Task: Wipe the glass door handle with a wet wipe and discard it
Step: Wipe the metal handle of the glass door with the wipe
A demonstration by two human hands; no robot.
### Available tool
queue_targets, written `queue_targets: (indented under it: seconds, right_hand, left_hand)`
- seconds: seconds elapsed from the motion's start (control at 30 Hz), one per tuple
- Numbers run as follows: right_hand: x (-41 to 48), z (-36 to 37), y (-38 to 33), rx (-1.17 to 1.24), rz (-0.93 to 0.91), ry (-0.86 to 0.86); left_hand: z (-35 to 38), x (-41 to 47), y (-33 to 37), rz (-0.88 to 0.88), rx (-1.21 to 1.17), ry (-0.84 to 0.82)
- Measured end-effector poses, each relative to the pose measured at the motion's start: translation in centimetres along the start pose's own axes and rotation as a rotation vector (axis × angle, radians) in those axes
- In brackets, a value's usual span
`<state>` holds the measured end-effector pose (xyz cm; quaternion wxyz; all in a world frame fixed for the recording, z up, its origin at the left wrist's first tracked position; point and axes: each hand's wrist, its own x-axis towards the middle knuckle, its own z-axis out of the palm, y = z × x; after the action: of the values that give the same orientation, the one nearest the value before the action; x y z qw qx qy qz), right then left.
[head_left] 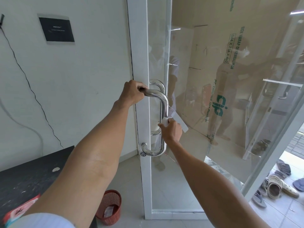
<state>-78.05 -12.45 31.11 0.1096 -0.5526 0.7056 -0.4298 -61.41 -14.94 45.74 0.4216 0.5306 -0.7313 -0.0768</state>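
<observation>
A polished steel pull handle (pixel 165 104) is mounted on the white-framed glass door (pixel 162 46) at mid-height. My left hand (pixel 132 93) grips the handle's top bend. My right hand (pixel 171 130) presses a white wet wipe (pixel 165 120) around the vertical bar, a little below its middle. Part of the wipe is hidden under my fingers. A second handle shows behind the glass.
A red mesh waste basket (pixel 110 205) with a scrap inside stands on the floor by the door's foot. A black table (pixel 32 175) with a red wipe packet (pixel 19 209) is at the lower left. Sandals (pixel 278 186) lie outside at the right. Cardboard sheets lean behind the glass.
</observation>
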Motion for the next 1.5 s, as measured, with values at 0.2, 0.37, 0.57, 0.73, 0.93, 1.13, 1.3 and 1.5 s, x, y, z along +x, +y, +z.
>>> queue_targets:
  seconds: [0.2,0.37,0.57,0.73,0.93,1.13,1.3,1.5]
  right_hand:
    - [2.1,-2.1,-3.1,0.088,-0.092,0.123]
    - [3.5,-3.0,-4.5,0.073,-0.139,0.170]
    - [1.7,-0.2,-0.9,0.050,-0.054,0.051]
    - [0.0,2.2,2.5,-0.033,0.053,-0.108]
    - [0.5,1.8,2.2,0.038,0.064,-0.127]
    - [2.3,-0.6,-2.3,0.190,-0.049,0.094]
    - [2.9,-0.8,-3.0,0.194,-0.076,0.149]
    - [1.1,1.6,-0.3,0.145,-0.001,0.080]
  left_hand:
    - [0.5,0.1,0.0,-0.037,-0.045,0.037]
    - [1.0,0.3,-0.1,-0.082,-0.114,0.089]
    - [1.2,0.6,-0.2,-0.104,-0.136,0.093]
    - [1.3,0.8,-0.5,-0.120,-0.147,0.086]
    - [1.4,1.0,-0.5,-0.124,-0.144,0.086]
    - [1.5,1.4,-0.7,-0.125,-0.143,0.090]
    - [1.4,1.4,-0.7,-0.112,-0.139,0.088]
    - [1.5,1.2,-1.0,-0.117,-0.158,0.083]
